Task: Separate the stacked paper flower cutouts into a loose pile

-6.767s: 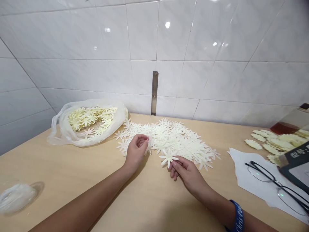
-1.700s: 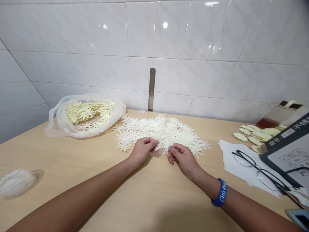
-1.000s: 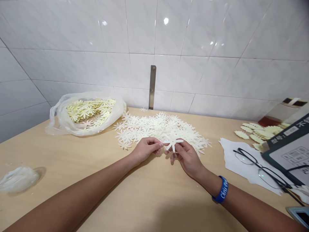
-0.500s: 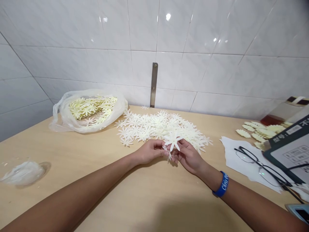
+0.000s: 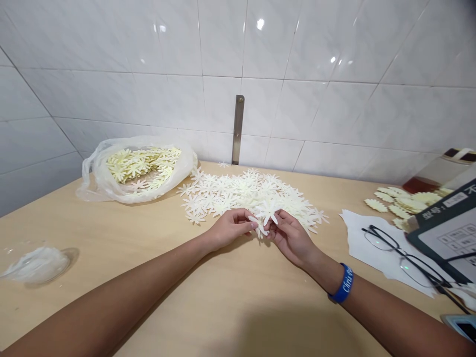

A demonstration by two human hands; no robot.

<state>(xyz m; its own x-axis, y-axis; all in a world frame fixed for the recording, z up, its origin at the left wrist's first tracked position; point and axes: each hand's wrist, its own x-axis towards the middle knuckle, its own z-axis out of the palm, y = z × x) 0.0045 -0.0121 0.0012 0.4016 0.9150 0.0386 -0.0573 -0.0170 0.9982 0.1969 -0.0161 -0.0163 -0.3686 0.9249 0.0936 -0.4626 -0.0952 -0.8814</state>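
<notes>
My left hand (image 5: 232, 229) pinches a white flower-shaped cutout (image 5: 259, 227) by its petals, just in front of the pile. Close beside it, my right hand (image 5: 292, 235) is closed on another white flower cutout (image 5: 267, 212), whose long petals spread above the fingertips. The two cutouts overlap in view; whether they touch, I cannot tell. Behind both hands spreads a heap of loose white flower cutouts (image 5: 238, 191) on the wooden table (image 5: 208, 307). A blue wristband (image 5: 342, 283) circles my right wrist.
A clear plastic bag (image 5: 148, 197) of yellowish flower cutouts lies at back left. White paste (image 5: 40, 264) sits at left. Glasses (image 5: 399, 253) rest on white paper (image 5: 353, 233) at right, near a dark box (image 5: 446, 223), scalloped pale pieces (image 5: 409, 203) and a container of reddish liquid (image 5: 422, 184).
The fingers of my left hand have shifted and the lower cutout has turned, showing more of its petals. The flower in my right hand has tilted slightly.
</notes>
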